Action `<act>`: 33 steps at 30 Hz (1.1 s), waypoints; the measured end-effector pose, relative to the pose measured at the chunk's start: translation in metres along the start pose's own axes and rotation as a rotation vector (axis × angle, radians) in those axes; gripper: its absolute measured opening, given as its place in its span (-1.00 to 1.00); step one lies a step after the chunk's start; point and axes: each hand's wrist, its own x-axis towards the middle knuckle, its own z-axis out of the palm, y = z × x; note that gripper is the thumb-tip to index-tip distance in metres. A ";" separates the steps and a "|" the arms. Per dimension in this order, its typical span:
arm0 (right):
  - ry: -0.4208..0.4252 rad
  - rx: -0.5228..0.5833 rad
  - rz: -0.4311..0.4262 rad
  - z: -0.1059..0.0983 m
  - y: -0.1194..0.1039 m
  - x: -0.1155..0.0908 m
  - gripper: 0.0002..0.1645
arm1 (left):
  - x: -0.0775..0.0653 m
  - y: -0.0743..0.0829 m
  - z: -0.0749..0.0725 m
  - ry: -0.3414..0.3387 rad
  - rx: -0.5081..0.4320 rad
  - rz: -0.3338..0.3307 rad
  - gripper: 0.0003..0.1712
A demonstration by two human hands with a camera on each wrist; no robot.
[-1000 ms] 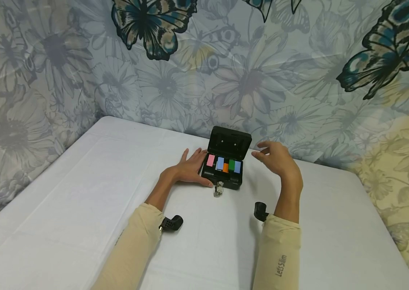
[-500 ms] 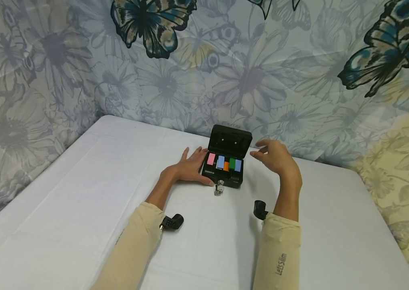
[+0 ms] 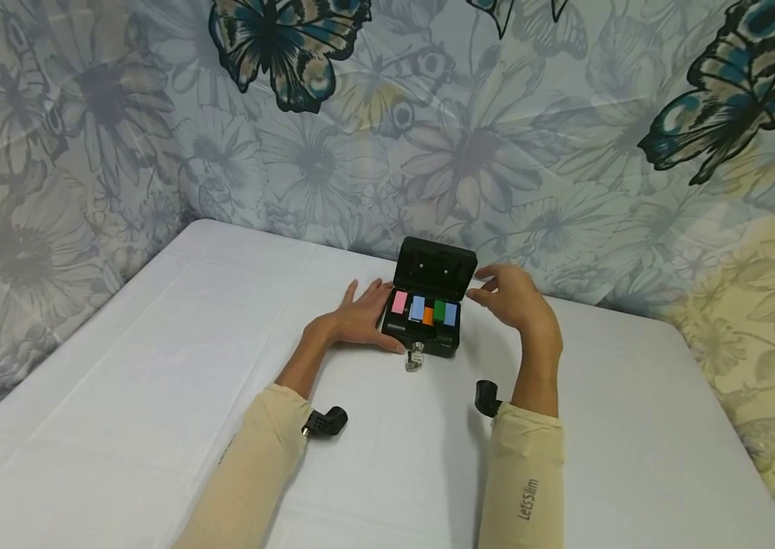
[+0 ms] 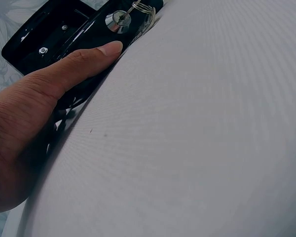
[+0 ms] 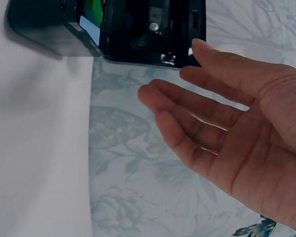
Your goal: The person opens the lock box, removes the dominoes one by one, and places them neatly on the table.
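Observation:
A small black cash box (image 3: 422,335) stands on the table with its lid (image 3: 435,271) raised. Colored blocks lie in its tray: a pink one (image 3: 399,303), blue ones, a green one (image 3: 438,312) and an orange one (image 3: 428,315). Keys on a ring (image 3: 414,358) hang from the front lock (image 4: 118,21). My left hand (image 3: 356,320) rests against the box's left side, fingers spread, thumb (image 4: 91,59) along the front below the lock. Beside the lid's right edge is my right hand (image 3: 514,296), fingers loosely bent, thumb and index tips at the lid's corner. Whether they touch it I cannot tell.
A white cloth covers the table (image 3: 175,366). Close behind the box hangs a backdrop (image 3: 483,152) with flowers and butterflies. Black wrist cameras (image 3: 328,422) stick out from both sleeves.
My right hand has moved slightly left, up to the edge of the raised lid. The left hand and the box have stayed in place.

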 end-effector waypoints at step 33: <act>-0.032 -0.015 -0.006 0.025 -0.012 0.016 -0.49 | 0.001 0.000 0.001 -0.002 0.000 -0.002 0.48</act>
